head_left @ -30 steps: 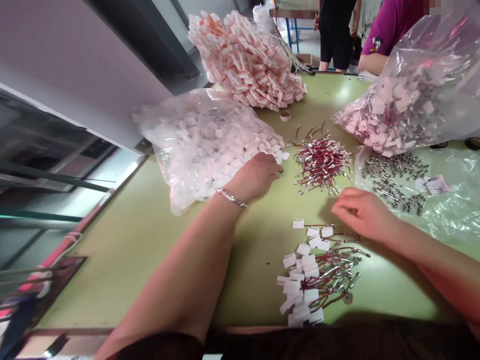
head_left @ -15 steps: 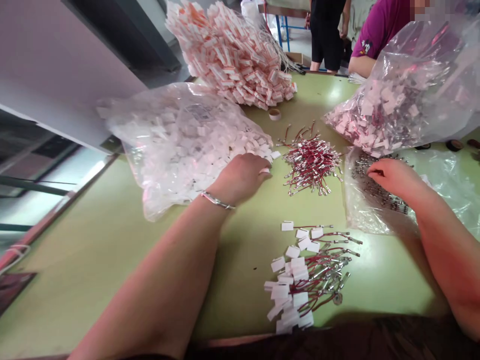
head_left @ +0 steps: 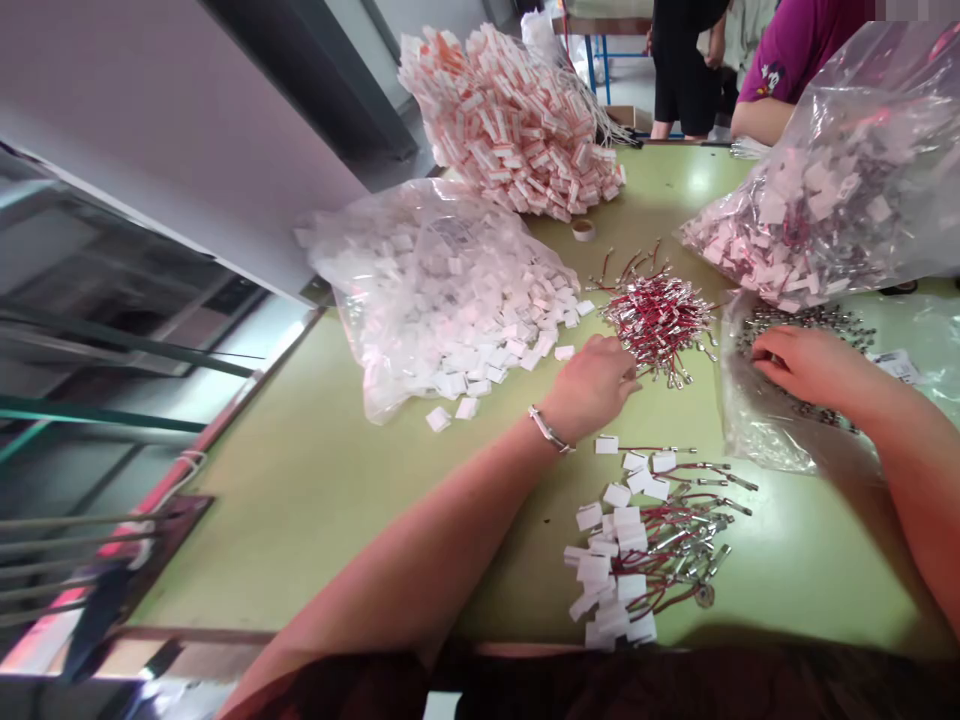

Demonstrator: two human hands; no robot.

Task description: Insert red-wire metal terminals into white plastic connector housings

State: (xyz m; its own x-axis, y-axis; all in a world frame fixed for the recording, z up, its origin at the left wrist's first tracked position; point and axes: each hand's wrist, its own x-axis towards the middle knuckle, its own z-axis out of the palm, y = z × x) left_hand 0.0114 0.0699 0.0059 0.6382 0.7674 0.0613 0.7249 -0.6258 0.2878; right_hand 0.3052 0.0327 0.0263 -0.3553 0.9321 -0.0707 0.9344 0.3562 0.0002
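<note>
My left hand [head_left: 596, 385], with a bracelet at the wrist, reaches to the near left edge of a pile of short red wires [head_left: 656, 310] with metal ends. Its fingers are bent together, and what they hold is hidden. Over a clear plastic bag [head_left: 757, 440] of small metal terminals [head_left: 817, 320], my right hand [head_left: 810, 365] has thumb and fingers closed together; anything between them is too small to make out. Nearer me lies a group of white connector housings [head_left: 596, 570] with red wires, their metal ends pointing right.
White housings spill from a large clear bag [head_left: 442, 260] on the left. Behind it stands a heap of orange-and-white pieces [head_left: 517, 130], beside a tape roll [head_left: 583, 231]. Another full bag [head_left: 817, 200] stands at right. A person in a purple sleeve [head_left: 787, 55] sits beyond the table.
My left hand has moved right, from the bag of housings to the red wire pile; a small white piece showed at its fingertips earlier. My right hand stays over the terminals. The view has shifted left.
</note>
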